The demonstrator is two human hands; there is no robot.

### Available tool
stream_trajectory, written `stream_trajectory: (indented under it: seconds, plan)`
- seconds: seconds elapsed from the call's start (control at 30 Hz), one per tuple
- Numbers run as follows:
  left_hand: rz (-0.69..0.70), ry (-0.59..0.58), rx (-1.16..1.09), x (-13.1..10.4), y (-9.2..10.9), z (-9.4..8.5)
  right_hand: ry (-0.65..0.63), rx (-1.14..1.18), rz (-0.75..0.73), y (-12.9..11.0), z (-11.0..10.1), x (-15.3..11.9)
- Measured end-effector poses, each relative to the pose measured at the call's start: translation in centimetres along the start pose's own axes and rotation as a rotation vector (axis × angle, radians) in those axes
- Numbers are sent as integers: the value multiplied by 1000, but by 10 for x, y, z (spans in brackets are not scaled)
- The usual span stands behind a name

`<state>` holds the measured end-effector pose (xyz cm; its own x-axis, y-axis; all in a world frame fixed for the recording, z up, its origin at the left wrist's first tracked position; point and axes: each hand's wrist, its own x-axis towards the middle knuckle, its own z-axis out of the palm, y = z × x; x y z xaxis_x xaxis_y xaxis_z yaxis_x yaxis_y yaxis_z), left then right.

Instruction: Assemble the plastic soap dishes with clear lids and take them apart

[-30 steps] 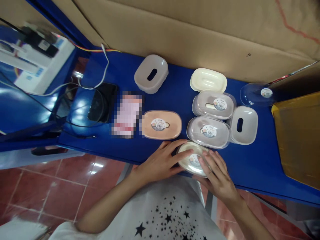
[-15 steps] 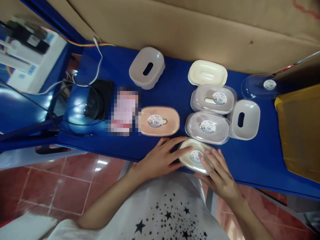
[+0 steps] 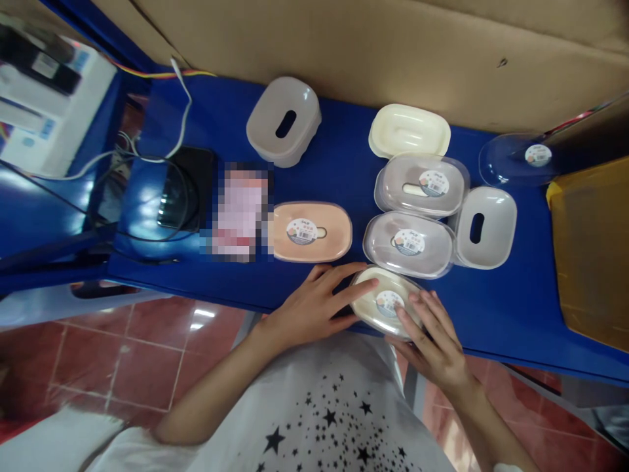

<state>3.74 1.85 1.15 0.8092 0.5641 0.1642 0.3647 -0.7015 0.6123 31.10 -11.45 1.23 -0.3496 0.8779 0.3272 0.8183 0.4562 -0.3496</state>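
Note:
At the table's near edge a cream soap box (image 3: 369,305) with a clear lid and a round label is gripped from both sides. My left hand (image 3: 319,303) holds its left end, one finger across the lid. My right hand (image 3: 435,337) wraps its right end, fingertips on the lid beside the label. Just beyond it lie two lidded greyish soap boxes, the nearer soap box (image 3: 427,252) and the farther soap box (image 3: 393,177). A peach lidded soap box (image 3: 339,229) sits to the left, beyond my left hand.
A cream tray (image 3: 410,128), a slotted grey tray (image 3: 496,229) and a loose clear lid (image 3: 501,157) lie at the right. A deeper slotted grey container (image 3: 307,118) stands at the back. Left are a blurred-out item (image 3: 238,210), cables and a power strip (image 3: 73,124); right, a taped box (image 3: 590,249).
The camera view has shifted slightly. Both hands keep hold of the cream soap box, and the fingers of my right hand have moved a little to the right on its lid.

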Motion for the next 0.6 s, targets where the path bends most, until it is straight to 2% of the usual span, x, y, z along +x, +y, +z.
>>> stream_trajectory:
  seconds: [0.2,0.43,0.6]
  plan:
    - [12,-12,21,0,-1,2,-50,-9,-10,0,-2,-2]
    - [-7,5,-37,1,0,-1,29,63,34,4,-2,-9]
    - [-15,-8,-48,2,0,-1,28,-39,18,1,2,-10]
